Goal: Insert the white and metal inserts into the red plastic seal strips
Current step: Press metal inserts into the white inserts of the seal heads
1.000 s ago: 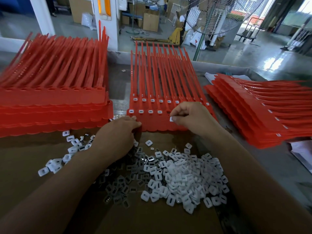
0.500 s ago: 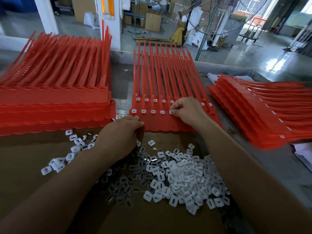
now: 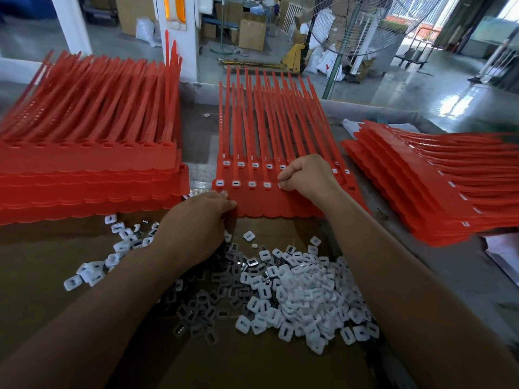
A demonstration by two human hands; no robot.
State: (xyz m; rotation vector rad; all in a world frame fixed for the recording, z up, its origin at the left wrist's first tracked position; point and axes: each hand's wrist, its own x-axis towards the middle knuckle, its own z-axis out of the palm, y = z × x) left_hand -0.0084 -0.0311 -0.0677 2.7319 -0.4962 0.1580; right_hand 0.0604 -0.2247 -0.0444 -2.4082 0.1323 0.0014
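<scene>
Pinching one white insert (image 3: pixel 281 185) between thumb and forefinger, my right hand (image 3: pixel 306 178) is pressing it into a socket in the near row of the middle sheet of red seal strips (image 3: pixel 283 204). My left hand (image 3: pixel 196 224) is resting against the near left corner of that sheet, with thumb and fingertips touching its edge. Its fingers are curled, and I cannot tell whether they are holding spare pieces or only steadying the sheet.

Step in hand, as I judge it: I am filling the near row from the left. Four seated inserts (image 3: pixel 236 183) are showing left of my right hand, and the row behind them is already filled.

The next move probably calls for pushing this piece flush. After that I would be picking another from the loose pile of white inserts (image 3: pixel 303 290) or the darker metal inserts (image 3: pixel 224 276), both lying just nearer than the sheet on brown cardboard (image 3: pixel 252 366). That piece would need turning slot-up and carrying one socket further right.

Hidden or unclear:
- My right hand and wrist are covering the remaining near-row sockets.
- I cannot make out whether the pinched piece already has a metal part in it.
- The unfilled stack (image 3: pixel 84 175) left of the sheet is blurring at its far tips.
- The finished stack (image 3: pixel 435 192) right of the sheet is running out of view.
</scene>
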